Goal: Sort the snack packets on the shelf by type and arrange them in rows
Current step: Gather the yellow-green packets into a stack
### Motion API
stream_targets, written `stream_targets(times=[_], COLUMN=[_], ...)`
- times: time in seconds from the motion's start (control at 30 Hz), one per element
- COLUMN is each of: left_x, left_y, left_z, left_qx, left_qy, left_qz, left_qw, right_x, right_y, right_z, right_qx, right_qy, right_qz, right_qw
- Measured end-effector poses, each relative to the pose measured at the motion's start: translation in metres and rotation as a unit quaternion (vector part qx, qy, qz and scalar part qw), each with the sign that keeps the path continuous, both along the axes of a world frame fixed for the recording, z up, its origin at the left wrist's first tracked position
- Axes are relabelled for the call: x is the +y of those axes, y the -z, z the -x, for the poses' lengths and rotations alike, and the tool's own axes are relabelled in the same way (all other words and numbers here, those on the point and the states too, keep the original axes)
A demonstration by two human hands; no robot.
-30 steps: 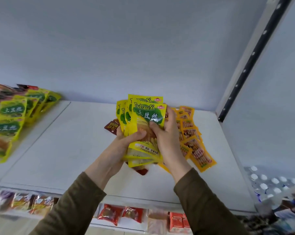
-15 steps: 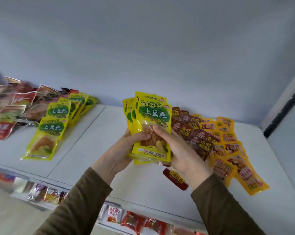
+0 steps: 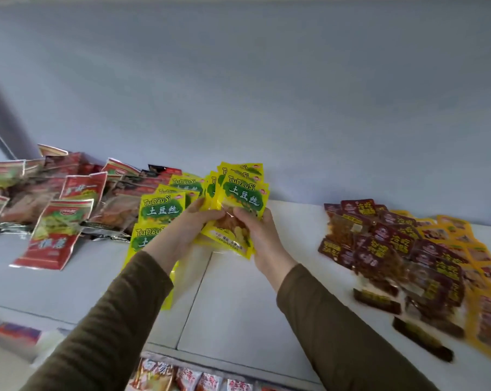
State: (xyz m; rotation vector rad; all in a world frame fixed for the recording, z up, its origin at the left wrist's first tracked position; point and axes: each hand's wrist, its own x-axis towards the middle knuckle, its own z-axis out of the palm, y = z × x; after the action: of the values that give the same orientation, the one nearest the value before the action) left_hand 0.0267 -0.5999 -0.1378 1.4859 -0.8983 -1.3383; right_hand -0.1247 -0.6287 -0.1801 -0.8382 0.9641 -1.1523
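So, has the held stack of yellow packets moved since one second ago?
Yes. The held stack has moved left, away from the dark red packets, next to the yellow row.

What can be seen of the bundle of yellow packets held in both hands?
The bundle of yellow packets is a fanned stack of glossy plastic pouches, each with a green label, white characters and "TuDouSi" in yellow, plus a clear window showing pale shredded food. It is held upright above the white shelf, tops fanned outward. The left hand grips its left edge and the right hand its lower right, thumbs on the front packet. How many packets cannot be told.
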Motion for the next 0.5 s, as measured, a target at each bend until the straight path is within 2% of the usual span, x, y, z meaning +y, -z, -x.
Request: stream_targets(times=[0.13, 0.27, 0.4, 0.5], left_x=[-0.011, -0.013, -0.012, -0.012], left_y=[0.005, 0.016, 0.017, 0.018], left_z=[-0.013, -0.019, -0.018, -0.019], left_qx=[-0.104, -0.161, -0.200, -0.218], left_qy=[0.016, 0.051, 0.059, 0.073], left_qz=[-0.008, 0.008, 0.018, 0.032], left_qw=[0.994, 0.986, 0.978, 0.973], right_x=[-0.014, -0.013, -0.006, 0.000], right_y=[0.010, 0.014, 0.017, 0.019], right_z=[-0.028, -0.025, -0.025, -0.031], right_qx=[0.076, 0.207, 0.200, 0.231], right_qy=[0.011, 0.024, 0.031, 0.046], right_qz=[0.013, 0.040, 0.067, 0.107], right_qw=[0.997, 0.977, 0.977, 0.966])
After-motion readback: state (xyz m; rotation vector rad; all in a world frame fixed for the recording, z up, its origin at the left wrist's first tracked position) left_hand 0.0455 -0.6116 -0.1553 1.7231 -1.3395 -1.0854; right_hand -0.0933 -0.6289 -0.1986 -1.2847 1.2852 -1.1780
